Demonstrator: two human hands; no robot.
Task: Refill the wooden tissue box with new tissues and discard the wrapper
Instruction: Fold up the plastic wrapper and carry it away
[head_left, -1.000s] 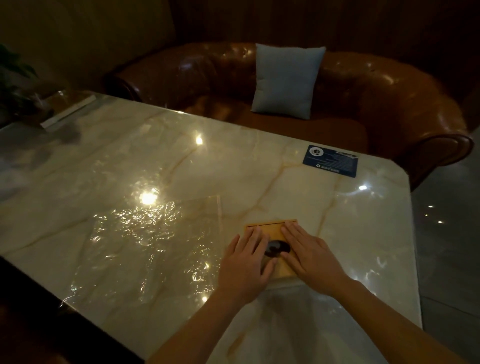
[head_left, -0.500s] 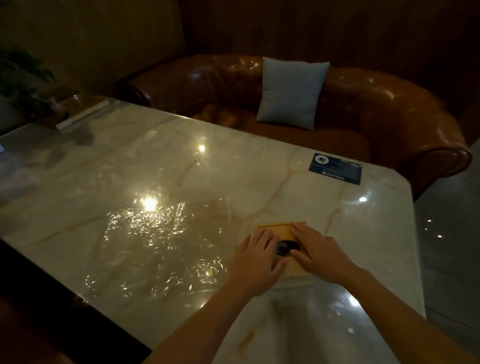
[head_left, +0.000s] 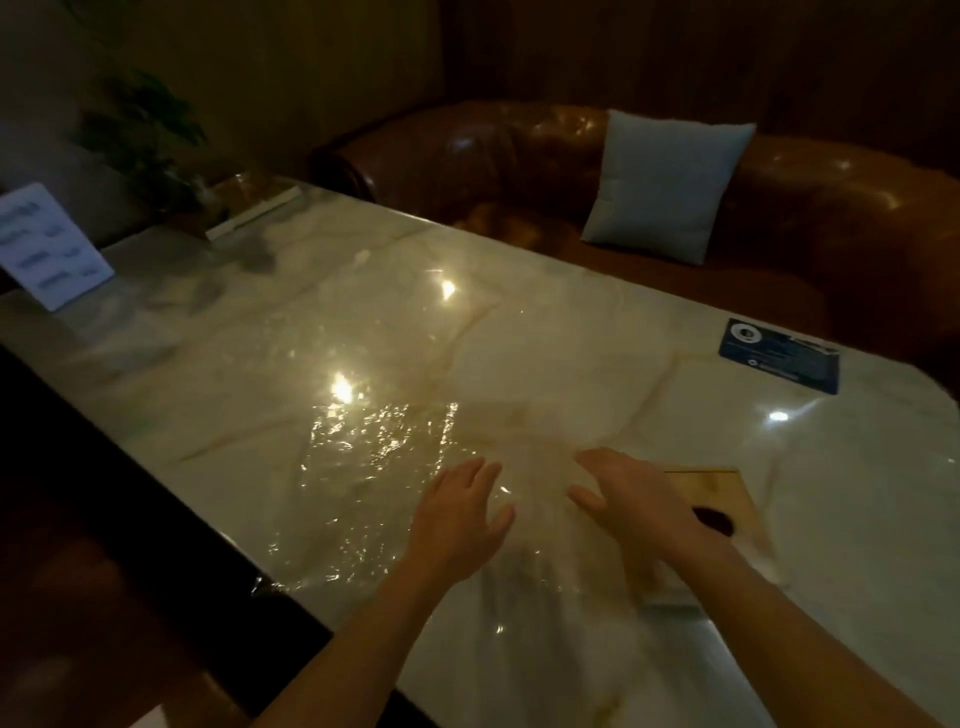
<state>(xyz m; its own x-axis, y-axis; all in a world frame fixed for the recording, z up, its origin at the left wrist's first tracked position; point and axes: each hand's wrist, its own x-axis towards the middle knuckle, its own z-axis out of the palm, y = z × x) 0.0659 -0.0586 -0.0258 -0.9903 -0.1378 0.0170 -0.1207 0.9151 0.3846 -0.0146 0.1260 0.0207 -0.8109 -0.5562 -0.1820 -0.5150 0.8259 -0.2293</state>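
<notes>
two bare hands, left hand (head_left: 457, 514) and right hand (head_left: 639, 501) both spread open, gripping nothing, one wooden tissue box (head_left: 727, 499) beside the right, one marble table (head_left: 519, 353), one cushion (head_left: 660, 187)

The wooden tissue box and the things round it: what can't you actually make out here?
- Wooden tissue box, head view: near-left part hidden by the right hand; inside of its dark opening unreadable.
- Blue card: print too small.
- White sign: text blurred.
- Plant: lost in dim light.
- Left hand: motion-blurred.
</notes>
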